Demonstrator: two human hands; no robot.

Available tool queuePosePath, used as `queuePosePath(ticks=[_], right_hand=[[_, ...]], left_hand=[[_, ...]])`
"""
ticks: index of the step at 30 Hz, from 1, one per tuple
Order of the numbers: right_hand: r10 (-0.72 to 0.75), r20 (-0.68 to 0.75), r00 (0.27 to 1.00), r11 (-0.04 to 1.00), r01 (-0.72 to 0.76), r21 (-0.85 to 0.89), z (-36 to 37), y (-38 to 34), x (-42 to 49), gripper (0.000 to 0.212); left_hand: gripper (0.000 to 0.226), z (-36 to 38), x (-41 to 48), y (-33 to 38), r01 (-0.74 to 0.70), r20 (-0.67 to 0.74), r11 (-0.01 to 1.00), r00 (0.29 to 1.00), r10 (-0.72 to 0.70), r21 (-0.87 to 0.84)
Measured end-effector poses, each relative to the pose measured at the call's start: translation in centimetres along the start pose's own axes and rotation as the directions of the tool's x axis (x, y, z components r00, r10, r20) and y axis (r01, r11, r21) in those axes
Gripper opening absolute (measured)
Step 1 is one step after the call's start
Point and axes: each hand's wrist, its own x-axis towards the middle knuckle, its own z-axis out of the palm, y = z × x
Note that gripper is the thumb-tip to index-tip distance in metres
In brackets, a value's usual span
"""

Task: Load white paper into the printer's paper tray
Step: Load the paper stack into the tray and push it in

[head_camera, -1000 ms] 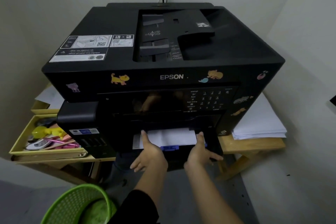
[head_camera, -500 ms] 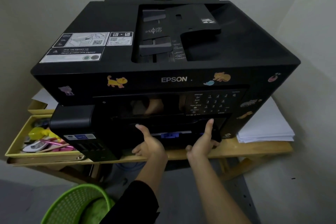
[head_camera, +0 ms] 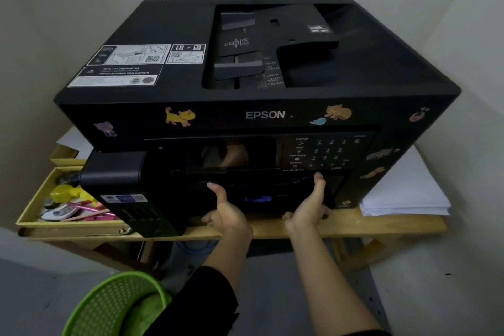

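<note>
A big black Epson printer (head_camera: 256, 68) with animal stickers stands on a wooden table (head_camera: 354, 226). Its paper tray (head_camera: 259, 200), with a blue tab in the middle, sits pushed into the lower front; no paper shows in it. My left hand (head_camera: 225, 213) holds the tray front at its left side, thumb up on the face, fingers underneath. My right hand (head_camera: 311, 207) holds the right side the same way, thumb pointing up near the keypad.
A stack of white paper (head_camera: 403, 194) lies on the table to the printer's right. A yellow box (head_camera: 32, 215) of small items sits at the left. A green mesh basket (head_camera: 114, 305) is on the floor at lower left. Walls close in behind and right.
The tray with white paper stuck out a second ago. Both hands pushed it in, and the paper is now out of sight inside the printer.
</note>
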Motion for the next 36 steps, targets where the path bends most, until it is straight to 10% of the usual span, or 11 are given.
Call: queuePosePath(ticks=[12, 18, 22, 27, 32, 36], right_hand=[[0.075, 0.087, 0.993, 0.997, -0.075, -0.005, -0.3, -1.5, 0.5, 0.109], [0.072, 0.176, 0.982, 0.997, -0.076, 0.018, 0.7, -2.7, 0.7, 0.078], [0.058, 0.203, 0.977, 0.998, -0.061, 0.008, 0.6, -3.0, 0.0, 0.019], [0.039, 0.301, 0.953, 0.999, -0.035, -0.019, 0.2, -2.9, -0.9, 0.005], [0.039, 0.367, 0.929, 0.998, -0.018, -0.06, -1.0, -2.4, -0.2, 0.049], [0.125, 0.364, 0.923, 0.973, -0.042, -0.229, -2.2, -2.9, -0.1, 0.124]], left_hand=[[0.116, -0.8, -0.1, 1.2, 0.03, 0.157, 0.994, 0.987, -0.014, -0.102], [0.075, -0.3, 0.6, 1.8, -0.024, 0.191, 0.994, 0.981, 0.043, -0.103], [0.08, 0.2, 0.8, 1.0, -0.017, 0.199, 0.989, 0.979, 0.047, -0.15], [0.093, 0.2, 1.5, 0.6, -0.04, 0.222, 0.993, 0.973, 0.064, -0.108], [0.105, -1.6, 1.6, 1.8, -0.074, 0.325, 0.99, 0.945, 0.031, 0.122], [0.103, -2.8, 1.0, 3.1, -0.157, 0.303, 0.892, 0.953, 0.024, 0.423]])
